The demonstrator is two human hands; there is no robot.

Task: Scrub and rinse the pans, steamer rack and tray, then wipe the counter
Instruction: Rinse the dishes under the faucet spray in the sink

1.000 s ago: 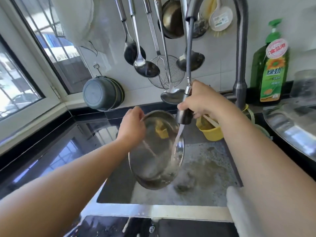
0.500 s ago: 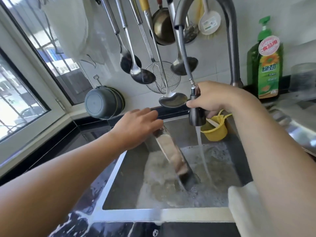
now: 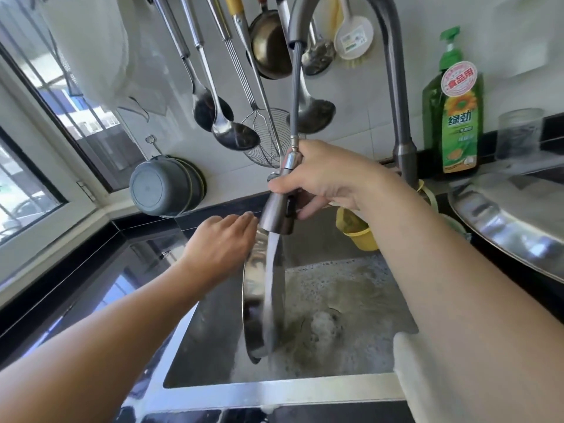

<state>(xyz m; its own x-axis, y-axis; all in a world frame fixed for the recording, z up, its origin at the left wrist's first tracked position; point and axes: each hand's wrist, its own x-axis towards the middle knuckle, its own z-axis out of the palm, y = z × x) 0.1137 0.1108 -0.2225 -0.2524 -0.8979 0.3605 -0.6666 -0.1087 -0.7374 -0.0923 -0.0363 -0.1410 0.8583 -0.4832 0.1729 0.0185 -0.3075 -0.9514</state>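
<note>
I note the sink (image 3: 351,380) as my landmark. Behind it, ladles (image 3: 235,135) and a wire skimmer (image 3: 265,138) hang on the wall, a grey pot (image 3: 161,190) hangs behind its left corner, and a green dish-soap bottle (image 3: 457,117) stands behind its right side by the faucet neck (image 3: 396,87). A yellow cup (image 3: 360,233) sits at its back wall.

My right hand (image 3: 329,178) has its grip curled round the pull-out spray head (image 3: 279,209), water running. My left hand (image 3: 222,245) lies with fingers fairly straight over the upper rim of the steel pan (image 3: 253,300), held on edge inside the sink, under the stream.

The pan's inside is hidden; a metal tray (image 3: 503,215) right of the sink is cut off by the frame.
</note>
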